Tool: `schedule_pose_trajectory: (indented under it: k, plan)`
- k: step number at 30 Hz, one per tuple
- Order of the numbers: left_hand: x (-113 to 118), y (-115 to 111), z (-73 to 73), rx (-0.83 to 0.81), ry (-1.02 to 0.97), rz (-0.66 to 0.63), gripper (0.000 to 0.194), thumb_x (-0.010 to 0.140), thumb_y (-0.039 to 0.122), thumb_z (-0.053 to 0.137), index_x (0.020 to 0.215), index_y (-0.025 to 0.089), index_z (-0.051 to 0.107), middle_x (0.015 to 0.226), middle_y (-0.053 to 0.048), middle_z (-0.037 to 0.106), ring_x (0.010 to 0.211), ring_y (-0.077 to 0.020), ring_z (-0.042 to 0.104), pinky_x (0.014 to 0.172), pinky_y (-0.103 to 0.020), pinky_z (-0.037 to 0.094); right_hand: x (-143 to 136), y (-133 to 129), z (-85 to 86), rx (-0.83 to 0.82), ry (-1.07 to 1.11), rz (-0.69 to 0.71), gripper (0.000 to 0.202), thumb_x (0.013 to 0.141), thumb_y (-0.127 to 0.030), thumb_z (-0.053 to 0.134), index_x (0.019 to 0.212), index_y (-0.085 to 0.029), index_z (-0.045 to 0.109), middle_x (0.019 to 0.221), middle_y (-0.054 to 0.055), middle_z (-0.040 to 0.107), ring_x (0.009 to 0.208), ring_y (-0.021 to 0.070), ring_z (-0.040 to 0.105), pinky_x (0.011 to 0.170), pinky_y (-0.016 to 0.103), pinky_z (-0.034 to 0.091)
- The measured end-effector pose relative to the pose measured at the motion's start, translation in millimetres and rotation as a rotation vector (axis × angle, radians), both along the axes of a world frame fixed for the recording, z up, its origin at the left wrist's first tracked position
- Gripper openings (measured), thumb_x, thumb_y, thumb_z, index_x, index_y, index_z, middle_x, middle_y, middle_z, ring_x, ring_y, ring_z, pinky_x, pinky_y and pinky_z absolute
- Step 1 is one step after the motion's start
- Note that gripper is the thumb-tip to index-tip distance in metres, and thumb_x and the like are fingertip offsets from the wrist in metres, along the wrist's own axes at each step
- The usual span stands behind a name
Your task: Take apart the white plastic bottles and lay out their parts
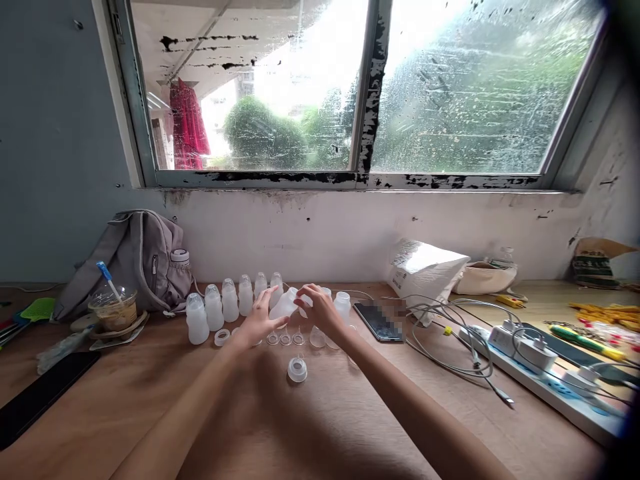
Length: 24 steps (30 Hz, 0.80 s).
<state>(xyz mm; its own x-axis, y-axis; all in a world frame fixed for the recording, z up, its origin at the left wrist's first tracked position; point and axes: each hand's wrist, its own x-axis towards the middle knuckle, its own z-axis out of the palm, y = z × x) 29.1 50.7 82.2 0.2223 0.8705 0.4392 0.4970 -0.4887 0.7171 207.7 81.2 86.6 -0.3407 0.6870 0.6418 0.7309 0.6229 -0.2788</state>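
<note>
A translucent bottle without a cap (284,305) tilts between my two hands. My right hand (317,308) has its fingertips at the bottle's neck. Just left of the bottle, my left hand (262,321) has its fingers apart, thumb pointing toward the bottle. A row of capped bottles (229,301) stands to the left, and an open bottle (342,305) stands to the right. Clear rings (285,339) and clear domed covers (317,337) lie in front. Nearer to me, a white ring with a nipple (297,370) sits on the wooden table (320,427).
At the left are a backpack (145,260), a lidded drink cup (114,307) and a black tablet-like object (45,397). To the right lie a phone (379,322), a white package (425,273), looped cables (440,353) and a power strip (560,393).
</note>
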Motion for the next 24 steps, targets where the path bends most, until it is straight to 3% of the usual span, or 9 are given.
schedule_pose_trajectory:
  k: [2,4,6,9,16,24]
  plan:
    - [6.1,-12.8,-14.2,0.088,-0.004,0.062,0.041,0.078,0.032,0.049,0.116,0.022,0.041,0.117,-0.006,0.044,0.109,-0.0217,0.041,0.093,-0.034,0.03,-0.1,14.3,5.5,0.002,-0.121,-0.083,0.014,0.083,-0.028,0.047,0.086,-0.019,0.057,0.091,0.005,0.057,0.085,0.0166,0.049,0.072,0.026,0.036]
    - [11.8,-27.8,-32.3,0.084,0.06,0.012,0.031,0.082,0.034,0.041,0.109,0.02,0.048,0.107,-0.008,0.051,0.103,-0.022,0.044,0.091,-0.035,0.032,-2.0,29.1,8.9,-0.022,-0.253,-0.161,0.015,0.084,-0.027,0.046,0.089,-0.019,0.058,0.094,0.006,0.057,0.088,0.0178,0.048,0.074,0.026,0.034]
    - [16.4,-40.5,-49.7,0.036,0.167,-0.067,0.036,0.08,0.041,0.043,0.109,0.02,0.05,0.106,-0.009,0.052,0.102,-0.0242,0.044,0.09,-0.037,0.032,-5.7,43.0,9.6,-0.044,-0.305,-0.192,0.015,0.083,-0.025,0.046,0.091,-0.019,0.058,0.096,0.007,0.057,0.09,0.0193,0.047,0.074,0.027,0.034]
    - [20.9,-49.1,-66.8,-0.052,0.276,-0.072,0.047,0.074,0.05,0.047,0.11,0.02,0.05,0.109,-0.009,0.052,0.102,-0.0266,0.042,0.089,-0.039,0.031,-12.9,60.4,7.2,-0.072,-0.35,-0.206,0.015,0.082,-0.022,0.048,0.091,-0.019,0.059,0.096,0.009,0.058,0.091,0.0205,0.047,0.073,0.028,0.033]
    - [23.0,-46.3,-73.1,-0.075,0.392,-0.08,0.049,0.066,0.05,0.057,0.106,0.022,0.052,0.106,-0.007,0.053,0.101,-0.0261,0.041,0.087,-0.038,0.029,-24.4,83.6,1.0,-0.123,-0.422,-0.246,0.018,0.079,-0.014,0.047,0.091,-0.018,0.06,0.099,0.01,0.058,0.093,0.022,0.046,0.072,0.03,0.032]
    - [17.4,-46.5,-73.0,-0.097,0.34,-0.027,0.037,0.065,0.039,0.061,0.096,0.023,0.053,0.097,-0.004,0.057,0.093,-0.0231,0.046,0.081,-0.034,0.032,-24.0,87.5,-0.2,-0.143,-0.405,-0.248,0.017,0.076,-0.01,0.048,0.086,-0.015,0.061,0.094,0.012,0.06,0.092,0.0238,0.047,0.071,0.031,0.033]
